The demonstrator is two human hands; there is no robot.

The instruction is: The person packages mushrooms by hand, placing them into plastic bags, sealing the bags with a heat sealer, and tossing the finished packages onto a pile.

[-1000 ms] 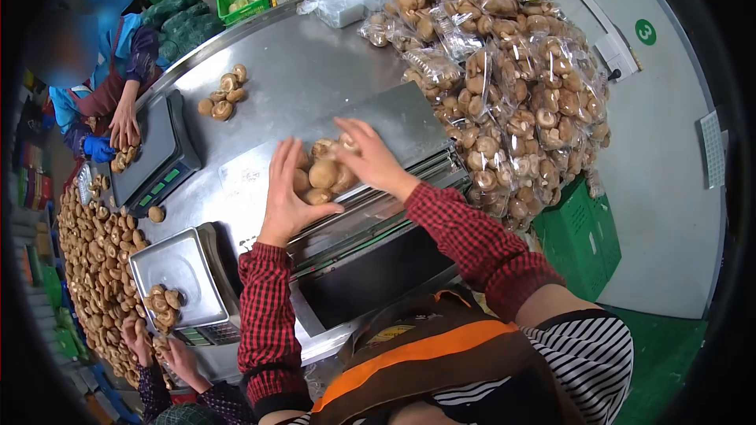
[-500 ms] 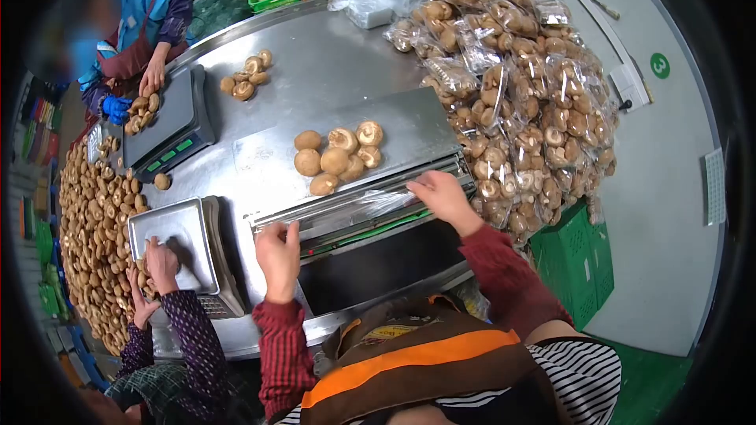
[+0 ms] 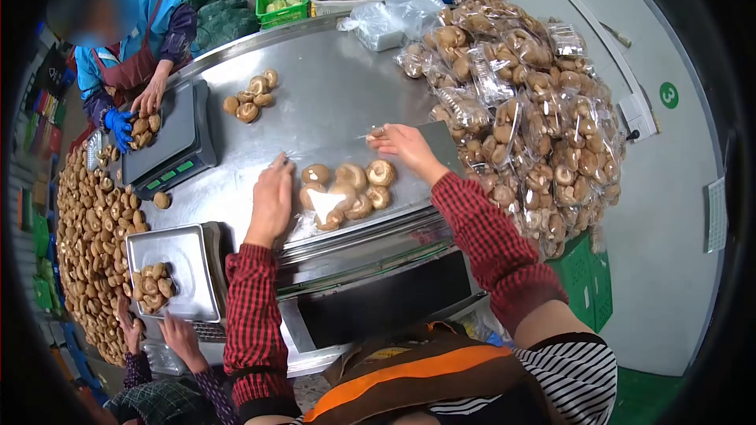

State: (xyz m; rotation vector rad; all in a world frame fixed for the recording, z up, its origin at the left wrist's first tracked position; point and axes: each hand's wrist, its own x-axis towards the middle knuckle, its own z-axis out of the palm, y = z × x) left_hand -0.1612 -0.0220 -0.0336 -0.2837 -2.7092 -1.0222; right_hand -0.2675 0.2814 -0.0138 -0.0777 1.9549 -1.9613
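Observation:
Clear plastic film (image 3: 324, 203) lies stretched over a small group of mushrooms (image 3: 379, 172) on the steel table, with a bright white patch showing on it. My left hand (image 3: 272, 198) pinches the film's far left corner, beside the mushrooms. At the far right corner, my right hand (image 3: 405, 149) pinches the film between thumb and fingers. Nearer my body sits the film wrapping machine (image 3: 378, 248), its roller and dark plate below my forearms.
Bagged mushrooms (image 3: 543, 118) are heaped at the right. Loose mushrooms (image 3: 94, 236) pile up at the far left, near a scale with a steel tray (image 3: 173, 248). Two co-workers handle mushrooms, one at a grey scale (image 3: 169, 134). Another mushroom group (image 3: 252, 96) lies farther back.
Both my hands have moved forward from the wrapping machine, pulling the film out over the mushrooms. The co-worker's hands at the lower left have drawn back from the tray, which now holds mushrooms.

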